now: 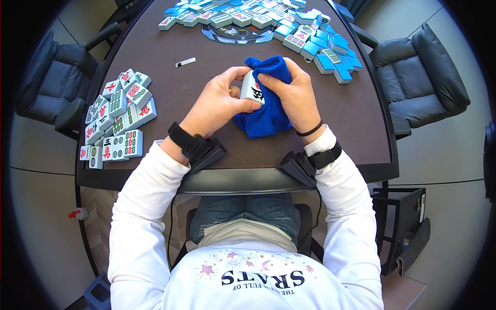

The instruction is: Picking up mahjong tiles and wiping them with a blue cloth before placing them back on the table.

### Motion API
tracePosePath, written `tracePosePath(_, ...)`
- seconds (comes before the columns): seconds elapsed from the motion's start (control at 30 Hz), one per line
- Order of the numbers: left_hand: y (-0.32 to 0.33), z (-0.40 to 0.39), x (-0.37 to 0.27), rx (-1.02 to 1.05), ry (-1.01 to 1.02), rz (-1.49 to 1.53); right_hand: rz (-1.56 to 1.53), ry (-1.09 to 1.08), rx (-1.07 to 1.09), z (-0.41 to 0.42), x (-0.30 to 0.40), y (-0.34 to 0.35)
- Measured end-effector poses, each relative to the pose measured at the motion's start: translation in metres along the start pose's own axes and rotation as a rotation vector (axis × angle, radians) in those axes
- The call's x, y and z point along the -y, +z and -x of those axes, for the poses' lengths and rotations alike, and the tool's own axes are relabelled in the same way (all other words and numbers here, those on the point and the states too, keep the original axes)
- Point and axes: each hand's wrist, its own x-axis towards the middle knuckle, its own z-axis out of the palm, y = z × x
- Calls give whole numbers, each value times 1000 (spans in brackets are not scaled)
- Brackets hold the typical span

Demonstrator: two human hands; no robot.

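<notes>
Between thumb and fingers, my left hand (217, 100) holds a white mahjong tile (251, 89), its face with black and red characters turned partly up. My right hand (296, 93) grips a blue cloth (267, 112) and presses a fold of it against the tile's right side. The cloth covers part of the tile and hangs down toward the table's near edge. Both hands are above the middle of the brown mahjong table (170, 97). Wrist straps with black devices sit on both forearms.
At the left lies a pile of mahjong tiles (118, 116), mostly face up. A larger spread of blue-backed tiles (310, 42) covers the far side and far right, around a round centre console (236, 35). A small white strip (185, 62) lies nearby. Black armchairs (422, 77) flank the table.
</notes>
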Motion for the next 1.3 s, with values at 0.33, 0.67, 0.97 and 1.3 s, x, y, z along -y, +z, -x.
tracePosePath(0.33, 0, 0, 1, -1, 2, -3, -69, 44, -14, 0, -3, -1)
tracePosePath(0.67, -2, 0, -1, -45, 2, 16, 67, -20, 145, 3, 8, 2)
tracePosePath(0.97, -1, 0, -3, -53, -17, 9, 151, -77, 141, 2, 1, 2)
tracePosePath(1.3, -2, -1, 3, -18, -6, -27, 106, -24, 43, 1, 1, 1)
